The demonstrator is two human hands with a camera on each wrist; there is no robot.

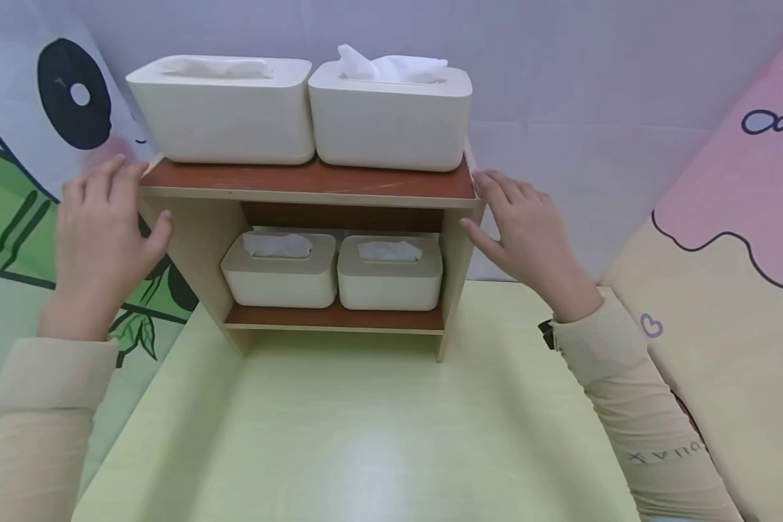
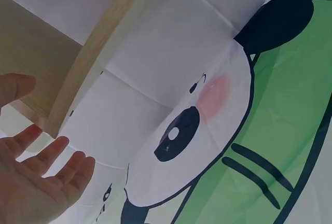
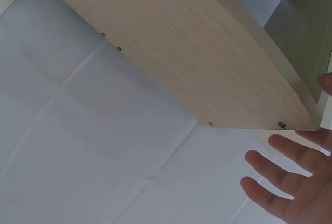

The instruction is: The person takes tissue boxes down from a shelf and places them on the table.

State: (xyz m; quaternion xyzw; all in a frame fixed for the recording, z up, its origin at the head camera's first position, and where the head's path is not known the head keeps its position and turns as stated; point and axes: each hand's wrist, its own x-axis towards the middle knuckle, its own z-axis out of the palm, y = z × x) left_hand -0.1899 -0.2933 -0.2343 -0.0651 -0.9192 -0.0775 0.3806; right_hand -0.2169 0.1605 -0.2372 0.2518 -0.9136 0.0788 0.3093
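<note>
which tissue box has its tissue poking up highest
The upper right box on the shelf unit: its tissue stands up in a peak, while those in the upper left box, lower left box and lower right box lie low.

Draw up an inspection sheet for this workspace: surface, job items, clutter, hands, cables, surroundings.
Surface: pale table, with the shelf standing on it.
Job items: four white tissue boxes: left top box and right top box side by side; left lower box and right lower box below; tissue shows in each opening.
Clutter: nothing seen.
Hands: left hand open at the shelf's top left corner, right hand open at its top right corner; contact unclear.
Cables: nothing seen.
Surroundings: pale backdrop behind, cartoon prints on both sides, left print green and white, right print pink and cream.
</note>
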